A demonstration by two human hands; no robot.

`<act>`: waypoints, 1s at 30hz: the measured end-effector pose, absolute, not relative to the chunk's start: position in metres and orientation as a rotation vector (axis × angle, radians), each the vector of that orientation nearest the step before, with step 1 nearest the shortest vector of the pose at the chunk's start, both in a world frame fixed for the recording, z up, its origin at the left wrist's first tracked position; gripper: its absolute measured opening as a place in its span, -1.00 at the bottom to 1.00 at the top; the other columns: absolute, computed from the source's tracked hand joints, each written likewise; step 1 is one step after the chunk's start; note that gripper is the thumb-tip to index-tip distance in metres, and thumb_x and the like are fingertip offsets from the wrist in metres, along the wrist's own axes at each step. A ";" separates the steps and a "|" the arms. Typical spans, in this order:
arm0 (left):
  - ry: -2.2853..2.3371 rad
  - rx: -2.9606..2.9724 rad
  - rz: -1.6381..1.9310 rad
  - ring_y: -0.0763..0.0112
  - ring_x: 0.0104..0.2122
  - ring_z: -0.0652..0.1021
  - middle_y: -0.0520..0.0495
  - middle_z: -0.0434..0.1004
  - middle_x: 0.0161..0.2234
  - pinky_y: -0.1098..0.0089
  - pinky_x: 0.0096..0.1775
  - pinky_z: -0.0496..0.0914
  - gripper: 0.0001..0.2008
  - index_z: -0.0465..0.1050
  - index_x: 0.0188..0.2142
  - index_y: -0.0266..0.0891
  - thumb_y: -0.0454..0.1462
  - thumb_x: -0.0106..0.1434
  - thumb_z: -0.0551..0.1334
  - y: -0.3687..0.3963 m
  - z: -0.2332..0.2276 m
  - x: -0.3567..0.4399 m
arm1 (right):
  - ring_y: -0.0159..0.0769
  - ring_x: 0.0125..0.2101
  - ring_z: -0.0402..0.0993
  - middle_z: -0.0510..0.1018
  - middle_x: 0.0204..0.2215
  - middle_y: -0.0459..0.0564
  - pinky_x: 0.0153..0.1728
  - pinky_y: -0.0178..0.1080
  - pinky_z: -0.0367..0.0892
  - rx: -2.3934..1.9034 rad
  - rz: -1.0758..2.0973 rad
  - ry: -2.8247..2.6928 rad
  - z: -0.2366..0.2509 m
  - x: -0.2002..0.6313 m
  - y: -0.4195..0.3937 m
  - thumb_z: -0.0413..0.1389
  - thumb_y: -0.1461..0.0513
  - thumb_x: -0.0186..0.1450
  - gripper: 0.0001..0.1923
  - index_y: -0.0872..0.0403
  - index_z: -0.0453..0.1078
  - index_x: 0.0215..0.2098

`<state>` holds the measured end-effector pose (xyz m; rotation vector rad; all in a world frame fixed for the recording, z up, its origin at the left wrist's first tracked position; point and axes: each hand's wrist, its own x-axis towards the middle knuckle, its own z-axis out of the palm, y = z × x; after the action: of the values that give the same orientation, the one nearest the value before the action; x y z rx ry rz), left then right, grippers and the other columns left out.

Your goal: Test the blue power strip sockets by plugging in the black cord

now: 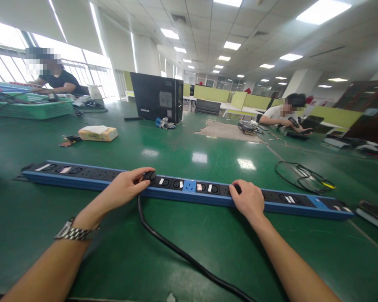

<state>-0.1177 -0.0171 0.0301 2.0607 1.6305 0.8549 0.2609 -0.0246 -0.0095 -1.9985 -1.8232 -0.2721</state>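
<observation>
A long blue power strip (189, 199) with black sockets lies across the green table in front of me. My left hand (126, 184) is closed on a black plug (150, 175) at a socket left of the strip's middle. From this plug a thick black cable (176, 250) runs down and to the right, out of view. Right of the middle, my right hand (248, 199) is closed over the strip. A small black piece (237, 188) shows between its thumb and forefinger, mostly hidden, so its kind is unclear. White labels sit beside several sockets.
Behind the strip are a tissue pack (98, 133), a black computer case (156, 97) and gloves (164, 123). A coiled black cable (302, 180) lies at right, a green basket (31, 110) at left. Two people (61, 79) sit at the table's far sides.
</observation>
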 end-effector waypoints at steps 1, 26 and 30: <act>1.626 2.068 0.846 0.23 -0.30 0.50 -0.07 0.57 -0.26 0.36 -0.28 0.37 -0.45 0.44 0.08 -0.19 -0.03 0.14 0.17 -0.017 0.030 -0.119 | -0.19 -0.26 0.45 0.58 -0.34 0.00 -0.20 -0.19 0.19 -1.999 -0.272 -1.827 -0.010 0.261 -0.025 -0.05 0.04 0.33 -0.65 -0.01 0.52 -0.23; 1.686 1.982 1.275 0.40 -0.49 0.38 0.07 0.37 -0.51 0.42 -0.36 0.28 -0.49 0.42 0.06 -0.21 -0.10 0.13 0.16 -0.034 0.049 -0.091 | -0.20 -0.26 0.44 0.58 -0.33 0.00 -0.20 -0.20 0.18 -1.999 -0.271 -1.821 -0.008 0.259 -0.025 -0.05 0.05 0.33 -0.66 -0.01 0.52 -0.23; 1.484 1.995 1.129 0.44 -0.53 0.31 0.10 0.26 -0.56 0.43 -0.43 0.21 -0.59 0.48 -0.06 -0.25 -0.16 0.12 0.15 -0.033 0.055 -0.055 | -0.20 -0.27 0.44 0.58 -0.34 -0.01 -0.21 -0.20 0.17 -2.001 -0.279 -1.818 -0.008 0.259 -0.025 -0.05 0.05 0.33 -0.67 -0.01 0.51 -0.24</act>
<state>-0.0550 -0.0328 0.0546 1.9947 1.4842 1.1291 0.2592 -0.0247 -0.0084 -2.0007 -1.8177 -0.2786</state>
